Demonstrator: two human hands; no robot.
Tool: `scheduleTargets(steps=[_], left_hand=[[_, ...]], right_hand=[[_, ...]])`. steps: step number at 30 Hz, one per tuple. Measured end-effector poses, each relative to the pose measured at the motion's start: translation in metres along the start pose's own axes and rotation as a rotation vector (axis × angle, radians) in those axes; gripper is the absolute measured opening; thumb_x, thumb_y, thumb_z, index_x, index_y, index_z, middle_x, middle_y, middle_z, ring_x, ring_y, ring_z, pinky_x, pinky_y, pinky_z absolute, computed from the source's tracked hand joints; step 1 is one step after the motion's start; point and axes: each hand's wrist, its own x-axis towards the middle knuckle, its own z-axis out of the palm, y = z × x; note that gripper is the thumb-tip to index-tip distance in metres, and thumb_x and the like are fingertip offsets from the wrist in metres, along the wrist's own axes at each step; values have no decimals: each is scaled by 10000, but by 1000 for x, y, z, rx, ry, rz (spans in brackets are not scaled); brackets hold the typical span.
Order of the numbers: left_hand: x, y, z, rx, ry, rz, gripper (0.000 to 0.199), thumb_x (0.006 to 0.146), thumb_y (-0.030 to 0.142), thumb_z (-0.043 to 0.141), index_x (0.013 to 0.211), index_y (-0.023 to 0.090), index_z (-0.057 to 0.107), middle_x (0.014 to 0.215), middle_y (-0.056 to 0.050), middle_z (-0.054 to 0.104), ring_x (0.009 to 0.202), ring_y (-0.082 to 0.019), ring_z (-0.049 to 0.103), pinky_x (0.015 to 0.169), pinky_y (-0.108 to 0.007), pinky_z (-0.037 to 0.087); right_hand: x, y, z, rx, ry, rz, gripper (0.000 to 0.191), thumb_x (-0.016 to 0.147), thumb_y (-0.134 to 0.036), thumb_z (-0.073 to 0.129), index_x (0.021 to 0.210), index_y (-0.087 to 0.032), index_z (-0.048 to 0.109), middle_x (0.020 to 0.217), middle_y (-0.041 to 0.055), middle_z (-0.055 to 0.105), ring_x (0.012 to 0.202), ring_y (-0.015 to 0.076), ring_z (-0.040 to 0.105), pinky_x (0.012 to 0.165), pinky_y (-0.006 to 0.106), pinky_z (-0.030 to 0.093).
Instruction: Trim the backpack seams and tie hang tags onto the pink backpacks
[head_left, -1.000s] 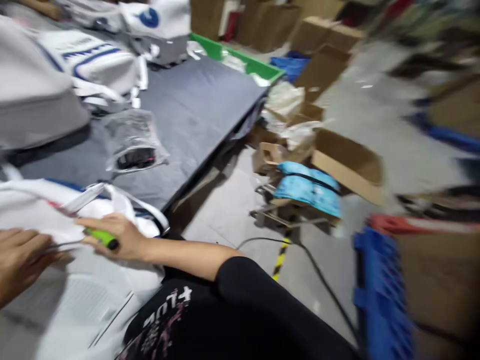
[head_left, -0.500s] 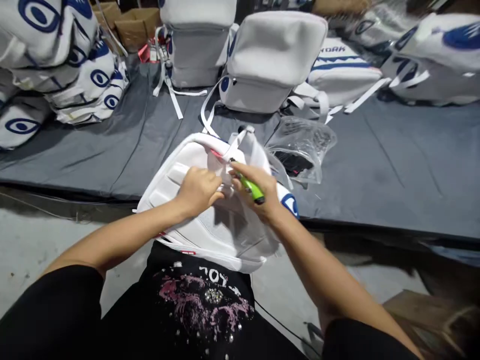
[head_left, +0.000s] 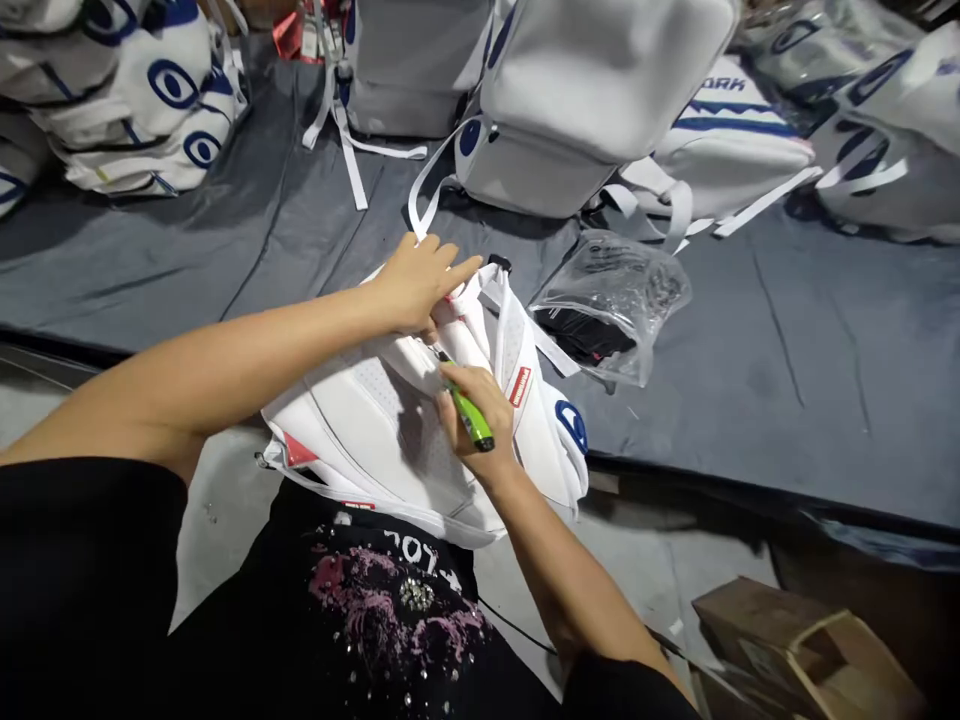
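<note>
A white backpack (head_left: 337, 425) leans between my lap and the table edge, its padded back and straps facing me. My left hand (head_left: 420, 285) grips the fabric at its top, thumb tucked below and one finger pointing right. In my right hand (head_left: 484, 410) is a slim green tool with black ends (head_left: 471, 418). Its thin tip points up at the fabric just under my left hand. Whether that tip touches the fabric, I cannot tell. Red labels and a blue eye patch (head_left: 571, 425) show on the backpack's right side.
A grey cloth covers the table (head_left: 825, 350). Finished white backpacks (head_left: 600, 90) stand along the back, with more stacked at left (head_left: 150, 110). A clear plastic bag with black contents (head_left: 619, 310) lies just right of the backpack. On the floor at lower right stands a cardboard box (head_left: 795, 640).
My left hand has moved up and right to the backpack's top. My right hand, still holding the green tool, has come lower and left. The backpack's fabric has shifted and my view has tilted.
</note>
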Motion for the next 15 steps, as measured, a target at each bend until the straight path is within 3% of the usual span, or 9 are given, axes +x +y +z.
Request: scheduleTargets(steps=[3,6,9,15], left_hand=[[10,3,12,17,-20,65,1058,729,440,794,1580,165,229,1469,-183,479,1345,-407,434,1129,-525,318],[0,8,13,46,32,119,1138,753,465,757,1605,135,78,1587,-207,318,1450,-422,310,1182,-565,224],[-6,16,14,95,10,109,1160,753,473,755,1606,126,49,1641,-216,192,1498,-442,203,1206,-617,125],[2,27,23,79,18,15,1043,817,422,716,1604,108,106,1482,-225,424,1365,-406,396,1194,-575,209]], right_hand=[[-7,-2,-6,-10,-80,11,259,929,-190,555,1177,-204,629,960,84,714,898,221,654,800,397,552],[-7,5,-10,13,-86,30,304,923,-198,570,1223,-223,612,1014,85,724,956,231,667,840,421,561],[-5,13,-11,49,-49,78,339,920,-233,585,1259,-218,598,1048,91,731,973,236,684,844,426,572],[-2,24,-14,80,-67,145,350,949,-259,566,1298,-230,574,1077,78,740,962,215,717,828,385,592]])
